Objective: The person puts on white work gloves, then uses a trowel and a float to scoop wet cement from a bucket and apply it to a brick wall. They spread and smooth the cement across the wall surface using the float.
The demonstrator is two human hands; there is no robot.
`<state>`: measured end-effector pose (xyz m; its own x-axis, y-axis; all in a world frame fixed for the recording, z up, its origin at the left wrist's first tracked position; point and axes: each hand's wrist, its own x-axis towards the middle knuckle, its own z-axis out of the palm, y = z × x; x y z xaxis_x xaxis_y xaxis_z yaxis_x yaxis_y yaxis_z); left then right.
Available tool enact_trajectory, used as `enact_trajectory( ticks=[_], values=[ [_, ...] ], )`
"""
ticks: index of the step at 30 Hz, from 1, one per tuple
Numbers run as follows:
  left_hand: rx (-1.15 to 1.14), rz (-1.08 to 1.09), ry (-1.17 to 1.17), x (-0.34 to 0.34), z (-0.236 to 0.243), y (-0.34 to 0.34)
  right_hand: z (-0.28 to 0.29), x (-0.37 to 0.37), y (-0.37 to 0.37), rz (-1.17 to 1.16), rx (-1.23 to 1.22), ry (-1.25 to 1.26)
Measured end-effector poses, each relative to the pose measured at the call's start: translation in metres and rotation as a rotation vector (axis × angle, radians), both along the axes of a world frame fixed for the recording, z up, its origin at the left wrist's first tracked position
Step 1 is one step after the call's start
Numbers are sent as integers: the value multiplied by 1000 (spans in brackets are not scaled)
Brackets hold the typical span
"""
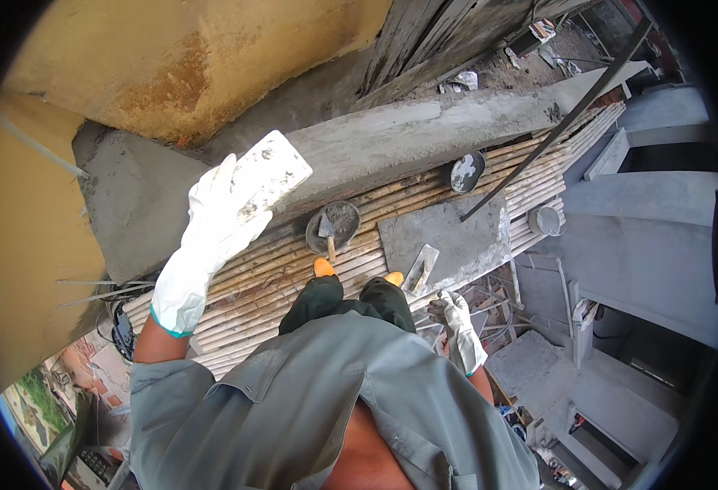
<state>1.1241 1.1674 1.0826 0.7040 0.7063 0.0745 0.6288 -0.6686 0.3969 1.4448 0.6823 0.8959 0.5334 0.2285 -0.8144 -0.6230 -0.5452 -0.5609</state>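
Note:
My left hand (216, 204), in a white glove with a teal cuff, is raised at the left and closed on a pale rectangular block (273, 173) with grey cement smears. The block is held over the left part of the grey cement ledge (391, 135); whether it touches the ledge I cannot tell. My right hand (457, 327), in a dirtier white glove, hangs low at the right with its fingers loosely bent and nothing visible in them. Just beyond it, a flat rectangular float (421, 269) lies by the edge of a grey board (457, 241).
I stand on a bamboo platform (236, 298). On it are a black basin (338, 222) with a trowel (327, 233), a dark bucket (466, 173) and a pale bucket (545, 220). A dark pole (563, 122) slants across the ledge. Beyond the platform's right edge lies a drop.

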Motion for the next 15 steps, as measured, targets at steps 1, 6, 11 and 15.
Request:
enact_trajectory(
  ticks=[1, 6, 11, 15],
  values=[
    [79, -92, -17, -18, 5, 1, 1, -5, -11, -29, -1, -7],
    [116, -277, 53, 41, -8, -3, 0, -27, -54, -110, -95, 59],
    [0, -246, -35, 191, -21, -13, -8, -35, -57, -165, -108, 62],
    [99, -299, -8, 173, -15, -13, -13, -6, -52, -227, -19, -44]
  ],
)
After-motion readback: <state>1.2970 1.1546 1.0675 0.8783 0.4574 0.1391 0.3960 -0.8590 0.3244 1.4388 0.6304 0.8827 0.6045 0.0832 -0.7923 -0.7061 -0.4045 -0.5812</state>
